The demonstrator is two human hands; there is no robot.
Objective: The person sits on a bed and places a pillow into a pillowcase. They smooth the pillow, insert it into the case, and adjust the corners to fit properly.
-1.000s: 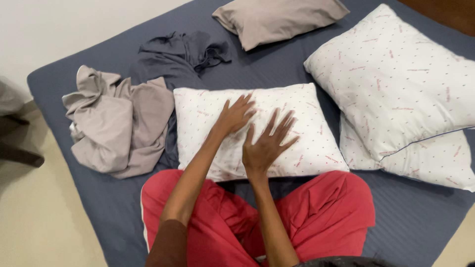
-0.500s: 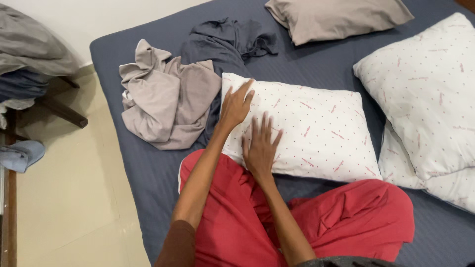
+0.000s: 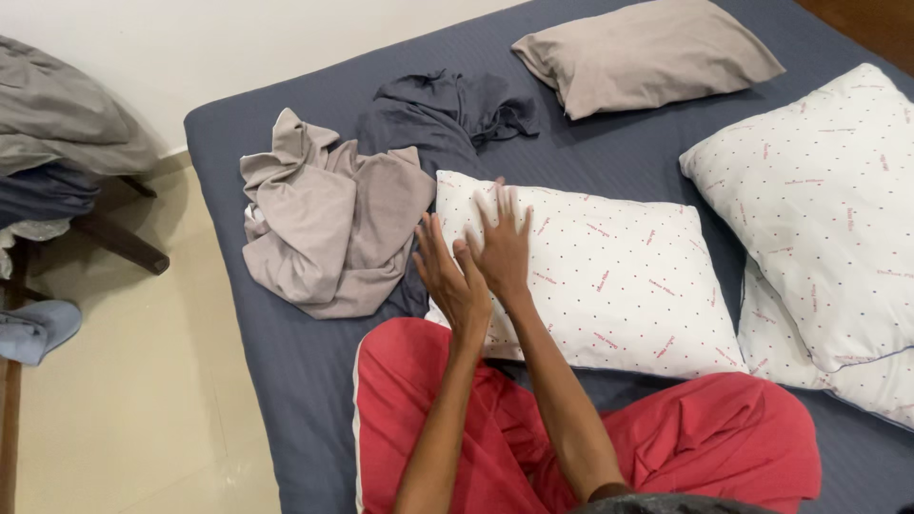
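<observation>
Both hands lie flat with fingers (image 3: 495,205) spread apart, clamped on nothing. The right hand (image 3: 502,249) presses palm-down on the near-left end of the pillow (image 3: 609,276), fingers pointing to twelve o'clock. The left hand (image 3: 450,278) sits just beside it at nine o'clock, over the pillow's left edge, its fingers fanned and angled toward eleven. The two hands touch or nearly touch along their inner sides; I cannot tell which.

A second ago the hands were set side by side nearer the pillow's middle, the left one well forward. Now both have slid to its left end and drawn close together. It looks like a smoothing or pressing stroke that has reached the end of the pillow, with no grip taken on it yet.

The pillow, white with small red dots, lies across the dark blue bed (image 3: 286,362), directly ahead of the person's red trousers (image 3: 714,438). At ten o'clock from the hands, just beside the pillow, lies a crumpled grey cover (image 3: 328,224). At twelve o'clock, touching the pillow's far corner, is a bunched dark blue cloth (image 3: 438,119). Further off at one o'clock rests a grey pillow (image 3: 647,57). At three o'clock two larger white pillows (image 3: 819,200) are stacked, the upper overlapping the lower.
</observation>
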